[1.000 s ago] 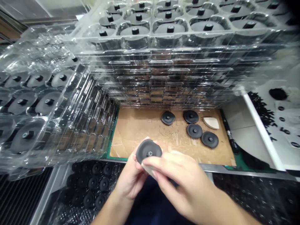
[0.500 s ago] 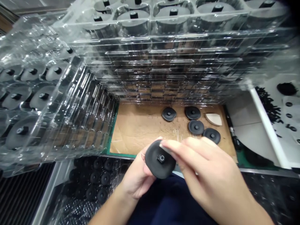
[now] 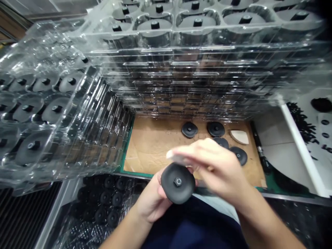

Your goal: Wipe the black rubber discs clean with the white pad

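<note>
My left hand (image 3: 153,200) grips a black rounded disc (image 3: 177,186) from below and behind, its face with a small central stub turned up towards me. Over the disc's upper edge hovers my right hand (image 3: 212,162), its fingers drawn together and blurred by motion. A pale tip and a greyish patch show at its fingertips; whether that is a small held piece I cannot make out. Beyond the hands, several similar discs lie on a brown cardboard sheet (image 3: 147,145), among them one disc (image 3: 189,129) by itself and another disc (image 3: 215,128) further right.
Tall stacks of clear plastic trays (image 3: 176,65) filled with discs stand at the back, with more trays (image 3: 59,103) on the left. A pale wedge-shaped piece (image 3: 239,136) lies on the cardboard. At right, a white-edged divider (image 3: 303,148) borders small black parts (image 3: 302,121).
My right hand has lifted off the disc's upper right edge and shifted up and left, now partly covering one disc on the cardboard. My left hand keeps its hold. The view has tilted slightly.
</note>
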Demonstrator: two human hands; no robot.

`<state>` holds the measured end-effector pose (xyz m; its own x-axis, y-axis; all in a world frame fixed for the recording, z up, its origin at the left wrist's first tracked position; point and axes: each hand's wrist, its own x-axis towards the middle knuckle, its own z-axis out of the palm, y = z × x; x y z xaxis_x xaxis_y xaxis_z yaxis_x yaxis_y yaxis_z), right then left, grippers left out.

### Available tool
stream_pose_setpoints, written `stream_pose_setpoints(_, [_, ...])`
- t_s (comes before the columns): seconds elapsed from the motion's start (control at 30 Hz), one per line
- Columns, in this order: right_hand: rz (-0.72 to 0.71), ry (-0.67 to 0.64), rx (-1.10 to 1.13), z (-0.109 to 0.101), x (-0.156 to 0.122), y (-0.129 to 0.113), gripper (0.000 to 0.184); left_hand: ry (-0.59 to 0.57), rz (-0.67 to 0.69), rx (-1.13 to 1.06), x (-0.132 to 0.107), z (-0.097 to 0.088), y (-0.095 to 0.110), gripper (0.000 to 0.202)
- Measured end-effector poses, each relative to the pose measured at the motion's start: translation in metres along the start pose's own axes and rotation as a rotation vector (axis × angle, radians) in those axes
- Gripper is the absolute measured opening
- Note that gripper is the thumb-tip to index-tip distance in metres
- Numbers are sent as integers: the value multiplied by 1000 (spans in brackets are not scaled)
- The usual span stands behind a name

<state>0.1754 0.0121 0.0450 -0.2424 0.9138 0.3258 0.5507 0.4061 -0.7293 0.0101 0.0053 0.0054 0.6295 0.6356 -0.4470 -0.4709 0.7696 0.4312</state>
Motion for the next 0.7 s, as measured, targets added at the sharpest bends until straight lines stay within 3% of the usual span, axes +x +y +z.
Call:
stream_pose_setpoints(0.07, [247,83,-16,4,-7,18,23,-37,19,-78,-1,-2,1,54])
stream_pose_setpoints(0.13, [398,61,8,15,-23,33,22,-64,34,-130,-2,-4,3,49])
stream_pose_setpoints(0.3, [476,-126,95,40,-69,47,25,-28,68,-120,-2,-8,6,47])
stream_pose_setpoints(0.4, [484,-28,39,29,-67,32,23,8,80,-74,-1,-9,5,60])
stream_pose_setpoints(0.47, [443,159,-21,18,-51,11,23,60,102,-28,1,-8,4,66])
stream_pose_setpoints(0.53, [277,271,-31,12,-32,-13,27,109,130,22,3,-7,3,65])
stream_pose_setpoints(0.63, [-28,144,45,11,-14,-33,28,126,199,49,4,-6,5,58])
stream_pose_setpoints(0.7, [-19,6,95,11,-16,-25,24,143,248,31,4,-9,8,56])
